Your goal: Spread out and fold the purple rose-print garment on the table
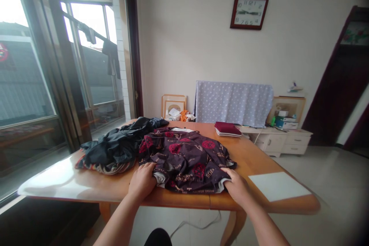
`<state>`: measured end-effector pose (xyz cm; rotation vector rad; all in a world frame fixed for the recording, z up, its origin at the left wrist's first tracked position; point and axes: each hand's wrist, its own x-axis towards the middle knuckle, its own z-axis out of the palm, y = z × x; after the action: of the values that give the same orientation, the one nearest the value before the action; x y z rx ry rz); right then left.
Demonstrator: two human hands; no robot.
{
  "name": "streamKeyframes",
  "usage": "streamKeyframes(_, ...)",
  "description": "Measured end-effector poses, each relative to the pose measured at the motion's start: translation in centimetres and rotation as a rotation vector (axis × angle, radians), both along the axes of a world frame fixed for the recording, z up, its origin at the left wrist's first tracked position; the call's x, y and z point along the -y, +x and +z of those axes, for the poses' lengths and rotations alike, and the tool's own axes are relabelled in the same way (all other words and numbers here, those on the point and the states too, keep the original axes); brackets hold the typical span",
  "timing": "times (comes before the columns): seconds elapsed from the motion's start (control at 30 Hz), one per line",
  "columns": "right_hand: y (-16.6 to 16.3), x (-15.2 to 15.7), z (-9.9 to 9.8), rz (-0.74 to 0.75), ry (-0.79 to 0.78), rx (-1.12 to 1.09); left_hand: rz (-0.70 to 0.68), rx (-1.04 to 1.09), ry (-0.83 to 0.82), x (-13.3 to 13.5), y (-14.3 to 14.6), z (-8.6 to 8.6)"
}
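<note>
A dark purple patterned garment with red flowers and printed letters lies spread on the wooden table in front of me. My left hand grips its near left edge, fingers curled into the cloth. At the near right corner, my right hand holds the hem where a white lining shows. Both hands rest near the table's front edge.
A heap of dark clothes lies left of the garment. A folded maroon cloth sits at the far side and a white sheet at the near right. Windows run along the left; a low cabinet stands behind.
</note>
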<state>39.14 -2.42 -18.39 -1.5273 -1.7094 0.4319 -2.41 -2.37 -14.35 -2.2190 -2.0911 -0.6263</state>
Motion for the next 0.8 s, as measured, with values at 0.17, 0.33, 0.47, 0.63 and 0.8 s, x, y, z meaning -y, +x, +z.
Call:
streamKeyframes(0.17, -0.1, 0.2, 0.0, -0.018, 0.007, 0.033, 0.011, -0.013, 0.002, 0.0, 0.0, -0.2)
streamKeyframes(0.33, -0.3, 0.3, 0.1, -0.025, -0.012, 0.033, 0.003, -0.025, 0.008, 0.0, 0.1, -0.3)
streamKeyframes(0.47, -0.2, 0.2, -0.2, -0.026, -0.009, 0.032, 0.011, -0.009, 0.000, 0.0, 0.2, -0.3)
streamKeyframes(0.63, 0.1, -0.2, -0.9, -0.031, 0.015, 0.042, 0.003, 0.021, -0.011, 0.4, 0.4, -0.1)
streamKeyframes(0.8, 0.1, -0.2, -0.9, -0.061, 0.023, 0.044, 0.009, 0.021, -0.007, 0.8, 0.6, 0.0)
